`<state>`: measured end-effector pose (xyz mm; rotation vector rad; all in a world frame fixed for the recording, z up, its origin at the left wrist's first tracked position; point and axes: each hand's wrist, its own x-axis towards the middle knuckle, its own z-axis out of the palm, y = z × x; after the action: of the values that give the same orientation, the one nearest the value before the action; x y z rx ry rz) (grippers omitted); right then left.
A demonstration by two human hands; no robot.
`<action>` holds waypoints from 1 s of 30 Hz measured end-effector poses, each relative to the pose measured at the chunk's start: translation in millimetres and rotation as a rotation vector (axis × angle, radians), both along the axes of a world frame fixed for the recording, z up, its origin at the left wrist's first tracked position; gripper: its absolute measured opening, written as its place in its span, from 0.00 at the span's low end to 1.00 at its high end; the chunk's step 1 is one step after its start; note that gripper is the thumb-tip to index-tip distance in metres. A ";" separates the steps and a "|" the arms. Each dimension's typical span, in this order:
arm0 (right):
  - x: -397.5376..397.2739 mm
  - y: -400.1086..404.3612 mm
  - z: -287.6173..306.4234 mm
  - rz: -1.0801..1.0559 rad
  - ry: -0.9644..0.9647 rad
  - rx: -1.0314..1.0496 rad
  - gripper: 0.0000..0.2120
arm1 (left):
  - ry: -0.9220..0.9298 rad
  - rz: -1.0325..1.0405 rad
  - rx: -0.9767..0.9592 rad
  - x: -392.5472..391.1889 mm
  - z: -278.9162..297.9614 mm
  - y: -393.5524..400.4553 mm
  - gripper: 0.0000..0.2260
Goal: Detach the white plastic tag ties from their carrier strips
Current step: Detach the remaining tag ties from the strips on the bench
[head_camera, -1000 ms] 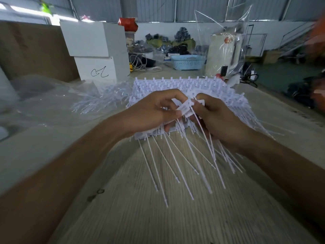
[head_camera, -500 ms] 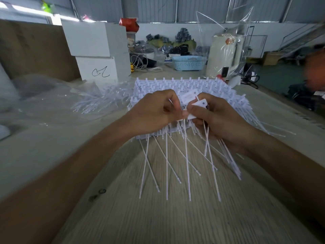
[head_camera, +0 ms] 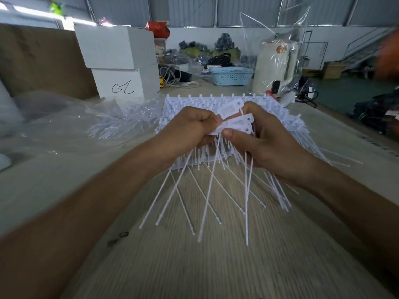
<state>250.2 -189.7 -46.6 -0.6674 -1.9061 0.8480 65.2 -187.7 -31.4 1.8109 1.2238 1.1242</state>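
White tag ties (head_camera: 234, 123) pinched between curled left hand (head_camera: 190, 128) and right hand (head_camera: 265, 141), seemingly mid-detachment

1. A warehouse or small factory workroom is shown: grey corrugated metal walls (head_camera: 194, 9) with upright beams close off the back.
2. A long wood-grain counter (head_camera: 216, 266) is spread with bulk goods: a large stack of white plastic tag ties (head_camera: 216, 100) and loose clear plastic bags (head_camera: 54, 117).
3. Two plain white cartons (head_camera: 116, 61), one marked by pen, are stacked at the far left.
4. A blue plastic basket (head_camera: 231, 76), cables and bundles of dark goods (head_camera: 216, 52) are piled further back.
5. A green painted floor (head_camera: 345, 89) and a metal staircase (head_camera: 367, 46) are seen at the right.
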 end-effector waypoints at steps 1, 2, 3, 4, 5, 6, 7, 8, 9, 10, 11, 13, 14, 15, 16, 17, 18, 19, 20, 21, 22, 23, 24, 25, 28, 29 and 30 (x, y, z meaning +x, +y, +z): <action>0.4 -0.2 1.2 -0.013 -0.042 0.087 0.06 | -0.094 -0.038 -0.055 -0.5 0.5 -0.3 0.15; 0.3 -0.5 2.5 -0.034 -0.099 0.165 0.06 | -0.176 -0.082 -0.107 -0.6 1.2 -0.5 0.16; 0.7 -1.0 4.1 -0.067 -0.158 0.234 0.07 | -0.234 -0.128 -0.156 -0.5 2.4 -0.9 0.16; 1.9 -1.6 5.5 -0.106 -0.207 0.304 0.09 | -0.270 -0.172 -0.202 0.4 3.7 -2.1 0.15; 3.6 -2.0 7.2 -0.148 -0.250 0.382 0.10 | -0.297 -0.216 -0.243 1.3 4.4 -3.2 0.15; 5.4 -2.1 9.0 -0.189 -0.285 0.458 0.09 | -0.328 -0.257 -0.282 2.4 5.0 -4.0 0.14; 7.1 -2.1 10.8 -0.213 -0.305 0.504 0.08 | -0.341 -0.285 -0.305 3.1 5.1 -4.7 0.14; 8.4 -2.1 12.3 -0.214 -0.306 0.502 0.08 | -0.334 -0.301 -0.308 4.1 5.4 -5.1 0.15; 8.3 -2.0 13.4 -0.190 -0.281 0.462 0.08 | -0.319 -0.313 -0.303 4.1 5.5 -4.8 0.15; 7.9 -1.9 13.4 -0.158 -0.260 0.417 0.07 | -0.309 -0.325 -0.310 4.6 6.0 -3.7 0.17; 7.5 -2.2 12.9 -0.128 -0.255 0.394 0.07 | -0.298 -0.342 -0.333 2.6 7.2 -2.8 0.19; 8.1 -1.8 12.6 -0.098 -0.273 0.389 0.08 | -0.169 -0.390 -0.339 -6.6 10.4 -2.2 0.20; 10.5 0.2 14.3 -0.109 -0.240 0.359 0.07 | -0.014 -0.399 -0.289 -14.2 11.7 -2.1 0.20; 15.3 3.2 17.9 -0.143 -0.144 0.293 0.05 | 0.167 -0.401 -0.219 -21.3 13.1 -3.1 0.19; 22.3 6.8 22.9 -0.189 0.004 0.204 0.04 | 0.308 -0.397 -0.152 -26.5 13.5 -3.7 0.19; 31.6 10.9 28.9 -0.235 0.166 0.116 0.04 | 0.381 -0.362 -0.106 -30.6 12.8 -2.5 0.19; 42.3 15.1 33.7 -0.268 0.295 0.034 0.04 | 0.398 -0.301 -0.068 -32.7 12.3 -0.7 0.19; 50.8 19.3 35.1 -0.288 0.350 -0.036 0.04 | 0.387 -0.253 -0.028 -34.5 11.6 0.9 0.18; 54.9 22.3 33.6 -0.288 0.322 -0.089 0.05 | 0.364 -0.239 0.000 -34.1 11.9 1.5 0.15; 54.4 23.9 29.1 -0.263 0.235 -0.128 0.07 | 0.341 -0.258 0.006 -33.6 12.3 0.8 0.11; 49.5 23.7 23.2 -0.222 0.128 -0.150 0.08 | 0.328 -0.301 -0.009 -33.1 12.7 0.1 0.07; 42.7 22.1 17.5 -0.177 0.033 -0.157 0.08 | 0.330 -0.346 -0.028 -32.8 13.0 -0.7 0.06; 35.5 19.7 13.5 -0.143 -0.036 -0.156 0.09 | 0.333 -0.385 -0.041 -33.1 13.5 -1.4 0.08; 29.7 17.0 12.1 -0.126 -0.072 -0.156 0.10 | 0.332 -0.406 -0.042 -32.8 13.9 -2.4 0.10; 23.0 10.8 18.2 -0.110 -0.070 -0.168 0.09 | 0.282 -0.385 -0.029 -30.3 12.6 -4.7 0.11; 22.9 8.6 20.0 -0.111 -0.068 -0.172 0.08 | 0.261 -0.365 -0.027 -29.5 11.9 -4.4 0.11; 22.2 6.5 20.4 -0.114 -0.071 -0.173 0.08 | 0.242 -0.343 -0.026 -28.6 11.0 -3.8 0.11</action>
<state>272.4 -183.2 -26.1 -0.9130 -1.8515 0.9340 36.6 -191.5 -20.3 2.0847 0.9985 0.7111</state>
